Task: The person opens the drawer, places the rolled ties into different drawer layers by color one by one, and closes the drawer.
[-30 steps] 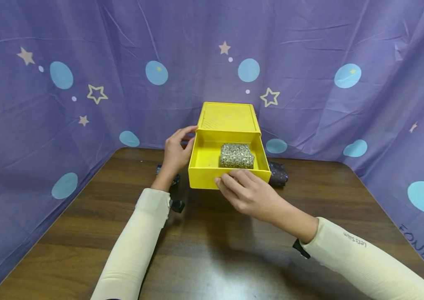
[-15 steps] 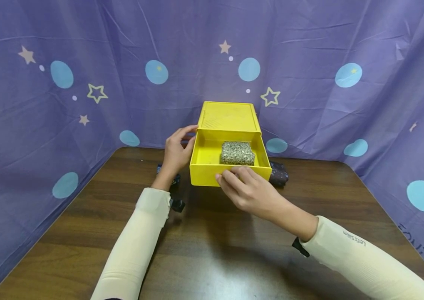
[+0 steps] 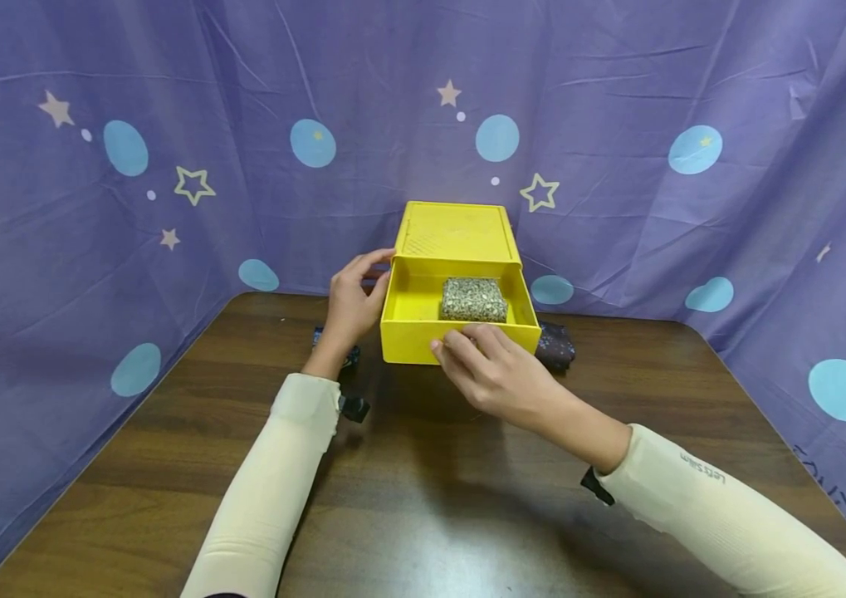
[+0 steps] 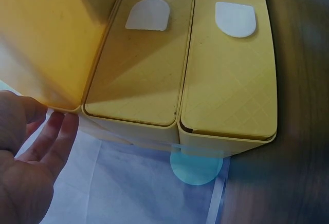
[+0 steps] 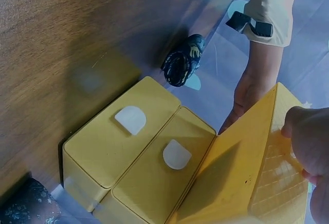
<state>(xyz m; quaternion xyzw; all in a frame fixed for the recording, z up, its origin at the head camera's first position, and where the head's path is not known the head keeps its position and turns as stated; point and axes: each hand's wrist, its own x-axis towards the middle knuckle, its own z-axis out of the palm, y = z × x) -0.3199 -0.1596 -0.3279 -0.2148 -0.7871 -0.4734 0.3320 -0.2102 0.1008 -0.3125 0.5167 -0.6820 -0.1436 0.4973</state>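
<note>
A yellow drawer unit stands on the table with its top drawer pulled out. Inside that drawer lies a grey-beige speckled block, towards the right. My right hand is at the middle of the drawer front, fingers curled against it and covering whatever handle is there. My left hand touches the unit's left side, its fingers reaching along the edge. In the left wrist view, two lower drawers are closed, each with a white rounded tab.
Dark patterned cloth rolls lie on either side of the unit, one at the left and another at the right. The brown wooden table meets a purple star-and-dot curtain behind.
The top drawer has slid slightly inward, away from me, carrying the speckled block, with my right hand following. My left hand stays against the unit's side.
</note>
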